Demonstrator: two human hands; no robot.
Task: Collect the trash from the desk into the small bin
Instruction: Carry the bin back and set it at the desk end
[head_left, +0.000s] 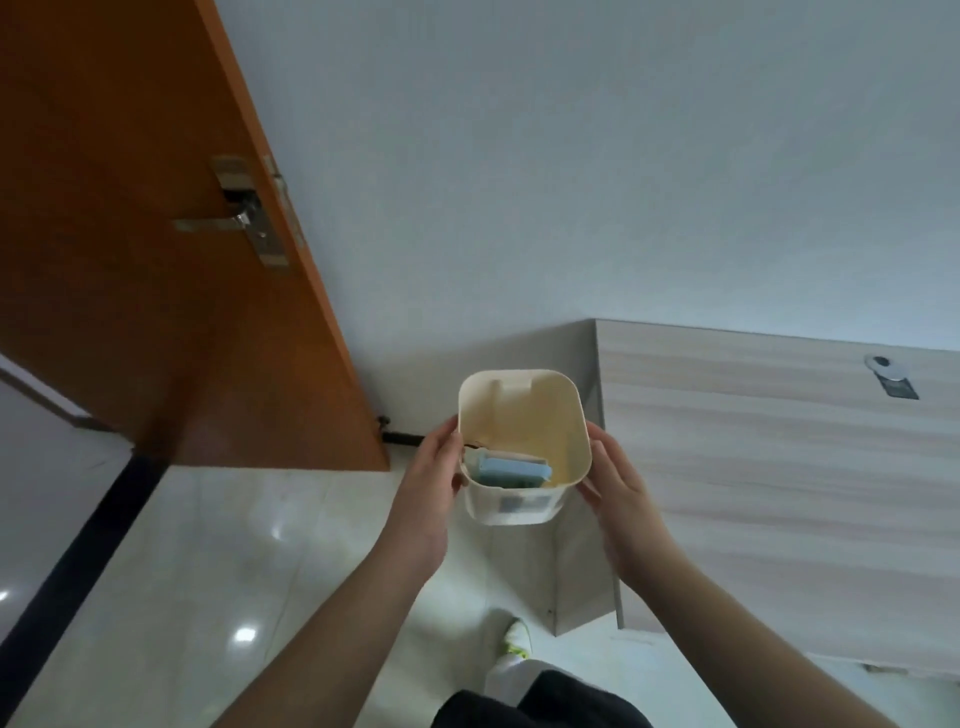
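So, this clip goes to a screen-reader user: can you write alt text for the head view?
Two bare hands, left hand and right hand, hold a small cream bin by its sides above a glossy floor; blue and white trash lies inside. An orange door stands left, a wood-grain desk right.
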